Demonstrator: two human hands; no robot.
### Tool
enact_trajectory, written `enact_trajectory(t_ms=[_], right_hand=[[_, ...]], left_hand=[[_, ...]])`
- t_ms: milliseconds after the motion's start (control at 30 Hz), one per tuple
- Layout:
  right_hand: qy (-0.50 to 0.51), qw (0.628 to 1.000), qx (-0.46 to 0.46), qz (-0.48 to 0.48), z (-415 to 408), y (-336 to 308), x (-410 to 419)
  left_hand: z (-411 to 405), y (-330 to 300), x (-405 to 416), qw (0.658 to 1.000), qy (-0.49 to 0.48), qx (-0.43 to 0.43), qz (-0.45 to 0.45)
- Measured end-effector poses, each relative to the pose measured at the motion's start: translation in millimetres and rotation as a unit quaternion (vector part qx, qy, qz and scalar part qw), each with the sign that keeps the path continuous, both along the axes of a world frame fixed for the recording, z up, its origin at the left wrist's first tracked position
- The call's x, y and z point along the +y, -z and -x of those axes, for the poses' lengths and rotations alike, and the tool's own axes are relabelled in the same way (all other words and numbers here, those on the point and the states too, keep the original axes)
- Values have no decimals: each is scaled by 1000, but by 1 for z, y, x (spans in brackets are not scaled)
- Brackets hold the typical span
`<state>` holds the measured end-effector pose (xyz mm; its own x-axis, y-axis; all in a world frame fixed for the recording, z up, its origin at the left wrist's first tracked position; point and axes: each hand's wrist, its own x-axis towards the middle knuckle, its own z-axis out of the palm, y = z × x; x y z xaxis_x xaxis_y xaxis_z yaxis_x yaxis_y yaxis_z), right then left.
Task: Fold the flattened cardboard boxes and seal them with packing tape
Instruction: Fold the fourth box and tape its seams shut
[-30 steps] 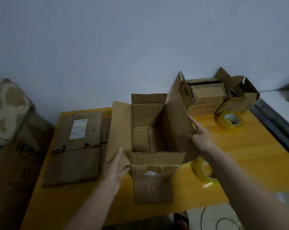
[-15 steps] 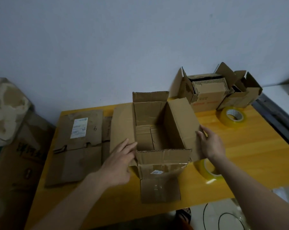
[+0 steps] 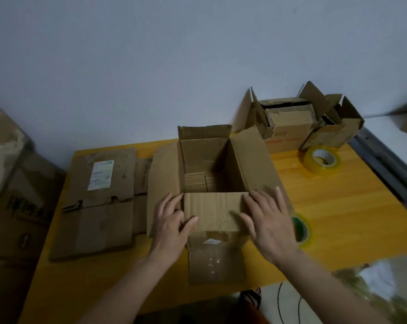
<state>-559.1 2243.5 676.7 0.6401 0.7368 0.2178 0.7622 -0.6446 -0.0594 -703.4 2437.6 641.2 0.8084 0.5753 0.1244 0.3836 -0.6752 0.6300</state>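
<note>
An opened cardboard box (image 3: pixel 204 160) stands upright in the middle of the yellow table (image 3: pixel 333 206), its far and side flaps spread out. Its near flap (image 3: pixel 213 212) is folded inward over the opening. My left hand (image 3: pixel 172 224) rests on the flap's left corner with fingers fairly straight and thumb on the flap. My right hand (image 3: pixel 266 217) lies flat on the flap's right corner, fingers spread. Flattened boxes (image 3: pixel 99 199) lie to the left. One yellow tape roll (image 3: pixel 321 160) sits at the right; another roll (image 3: pixel 302 230) is partly hidden behind my right hand.
Two folded open boxes (image 3: pixel 289 122) with cardboard inside stand at the table's back right against the wall. A large cardboard carton (image 3: pixel 13 218) stands off the table's left edge. A dark rail (image 3: pixel 389 167) runs along the right edge. Cables lie on the floor below.
Both hands left the side flaps and came together onto the near flap, which now lies folded in over the opening. The box sits squarer on the table.
</note>
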Motion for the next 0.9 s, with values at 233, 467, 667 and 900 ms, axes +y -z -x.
enact_trajectory(t_ms=[233, 467, 667, 900], right_hand=[[-11, 994, 50, 99, -15, 11, 7], [-32, 992, 46, 109, -23, 10, 9], [-19, 989, 148, 9, -51, -13, 51], [37, 975, 217, -26, -100, -56, 133]], left_hand=[[-3, 12, -35, 996, -57, -74, 6], [-13, 3, -18, 984, 54, 98, -137], [-14, -2, -6, 935, 121, 253, -218], [-8, -13, -3, 927, 147, 269, -215]])
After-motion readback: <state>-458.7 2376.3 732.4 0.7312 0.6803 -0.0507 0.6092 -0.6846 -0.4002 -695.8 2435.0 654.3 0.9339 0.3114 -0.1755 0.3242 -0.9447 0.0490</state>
